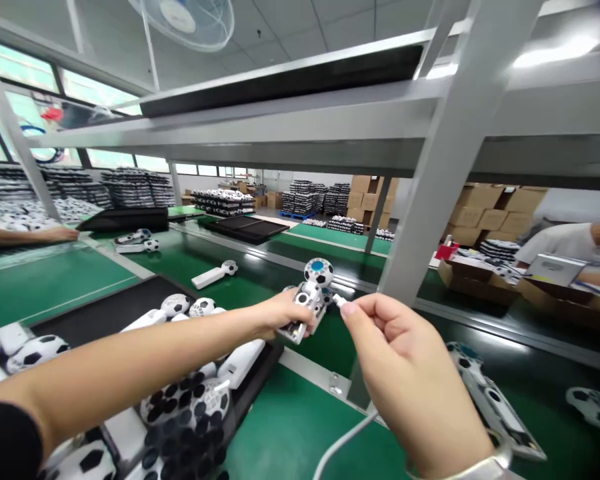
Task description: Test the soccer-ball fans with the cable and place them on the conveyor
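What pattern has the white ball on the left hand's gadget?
White ball: black patches, blue centre; head view.

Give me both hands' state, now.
Left hand: closed, holding a ball-topped gadget.
Right hand: closed, pinching a white plug.

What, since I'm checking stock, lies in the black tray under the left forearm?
The black tray holds white handles and soccer-ball-patterned heads, some overlapping. The left forearm covers the tray's middle, so whatever lies directly beneath it cannot be seen.

Head-worn, facing forward, seemingly close above left hand, right hand
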A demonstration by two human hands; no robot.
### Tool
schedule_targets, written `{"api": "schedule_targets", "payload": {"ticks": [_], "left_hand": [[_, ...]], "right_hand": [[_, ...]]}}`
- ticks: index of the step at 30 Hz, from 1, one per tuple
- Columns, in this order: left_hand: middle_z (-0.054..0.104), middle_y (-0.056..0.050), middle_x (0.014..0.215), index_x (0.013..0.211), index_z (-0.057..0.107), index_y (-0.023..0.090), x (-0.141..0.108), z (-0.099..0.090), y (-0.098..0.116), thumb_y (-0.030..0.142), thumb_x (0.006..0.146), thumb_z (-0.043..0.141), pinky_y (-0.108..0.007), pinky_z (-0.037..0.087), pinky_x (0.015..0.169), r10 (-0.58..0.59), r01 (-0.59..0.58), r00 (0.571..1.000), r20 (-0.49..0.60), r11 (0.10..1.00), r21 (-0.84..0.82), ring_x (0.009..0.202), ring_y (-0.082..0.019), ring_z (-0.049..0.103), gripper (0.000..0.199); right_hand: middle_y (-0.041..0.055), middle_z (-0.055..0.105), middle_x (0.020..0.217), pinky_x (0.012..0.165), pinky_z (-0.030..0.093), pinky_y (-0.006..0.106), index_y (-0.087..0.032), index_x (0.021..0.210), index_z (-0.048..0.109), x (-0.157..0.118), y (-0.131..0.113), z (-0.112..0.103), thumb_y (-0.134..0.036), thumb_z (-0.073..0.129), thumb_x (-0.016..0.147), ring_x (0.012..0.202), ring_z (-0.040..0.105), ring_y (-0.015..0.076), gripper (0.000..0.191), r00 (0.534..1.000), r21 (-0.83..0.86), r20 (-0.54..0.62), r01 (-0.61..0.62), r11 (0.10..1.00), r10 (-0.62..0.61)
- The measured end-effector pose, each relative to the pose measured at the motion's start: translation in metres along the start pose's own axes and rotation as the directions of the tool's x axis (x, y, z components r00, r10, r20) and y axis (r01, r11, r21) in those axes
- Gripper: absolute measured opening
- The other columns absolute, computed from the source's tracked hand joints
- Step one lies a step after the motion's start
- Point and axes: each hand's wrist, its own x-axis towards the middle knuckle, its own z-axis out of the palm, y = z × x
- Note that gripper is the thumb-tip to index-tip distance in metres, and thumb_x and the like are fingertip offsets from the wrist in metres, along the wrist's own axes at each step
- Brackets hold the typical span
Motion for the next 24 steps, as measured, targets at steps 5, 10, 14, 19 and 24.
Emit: {"api": "schedule_targets", "payload": {"ticks": [5, 10, 14, 19, 24], "left_hand": [[0.061, 0.003, 0.068, 0.095, 0.049, 0.017, -0.080, -0.007, 0.033, 0.016, 0.057, 0.078, -0.022, 0.048, 0.051, 0.088, -0.084, 0.995, 0.043, 0.992, -0.094, 0.054, -0.010, 0.056, 0.047], [0.058, 0.004, 0.069, 0.098, 0.047, 0.018, -0.108, 0.006, 0.045, 0.012, 0.063, 0.074, -0.020, 0.045, 0.056, 0.158, -0.158, 0.987, 0.003, 0.986, -0.057, 0.059, -0.009, 0.055, 0.045], [0.051, 0.005, 0.076, 0.101, 0.044, 0.019, -0.106, 0.007, 0.038, 0.008, 0.064, 0.069, -0.018, 0.040, 0.053, 0.162, -0.153, 0.980, -0.112, 0.985, 0.079, 0.063, -0.007, 0.048, 0.046], [0.049, 0.005, 0.081, 0.099, 0.040, 0.022, -0.105, 0.005, 0.029, 0.011, 0.065, 0.066, -0.020, 0.041, 0.053, 0.138, -0.081, 0.966, -0.221, 0.965, 0.248, 0.066, -0.009, 0.044, 0.044], [0.048, 0.005, 0.079, 0.097, 0.039, 0.022, -0.110, 0.007, 0.032, 0.012, 0.065, 0.066, -0.020, 0.040, 0.051, 0.106, -0.043, 0.970, -0.217, 0.959, 0.279, 0.065, -0.009, 0.043, 0.043]], "right_hand": [[-0.0010, 0.057, 0.066, 0.050, 0.036, 0.023, -0.021, 0.074, 0.061, 0.005, 0.012, 0.020, -0.052, 0.057, 0.087, 0.058, 0.044, 0.0123, 0.034, 0.971, -0.049, 0.195, 0.149, 0.988, -0.137], [0.0004, 0.060, 0.071, 0.061, 0.041, 0.026, -0.021, 0.074, 0.062, 0.005, 0.016, 0.032, -0.052, 0.057, 0.088, 0.068, 0.051, 0.0161, 0.035, 0.934, 0.034, 0.326, 0.139, 0.990, -0.143], [0.0000, 0.055, 0.067, 0.058, 0.038, 0.027, -0.020, 0.071, 0.060, 0.007, 0.019, 0.034, -0.053, 0.056, 0.088, 0.065, 0.047, 0.0159, 0.037, 0.930, -0.027, 0.352, 0.125, 0.992, -0.107], [-0.0001, 0.054, 0.068, 0.058, 0.037, 0.027, -0.019, 0.071, 0.059, 0.013, 0.027, 0.035, -0.050, 0.055, 0.089, 0.065, 0.045, 0.0156, 0.037, 0.911, -0.043, 0.399, 0.128, 0.991, -0.100], [0.0006, 0.055, 0.070, 0.060, 0.038, 0.026, -0.018, 0.073, 0.060, 0.013, 0.025, 0.042, -0.050, 0.055, 0.089, 0.067, 0.046, 0.0158, 0.037, 0.892, -0.019, 0.439, 0.125, 0.992, -0.104]]}}
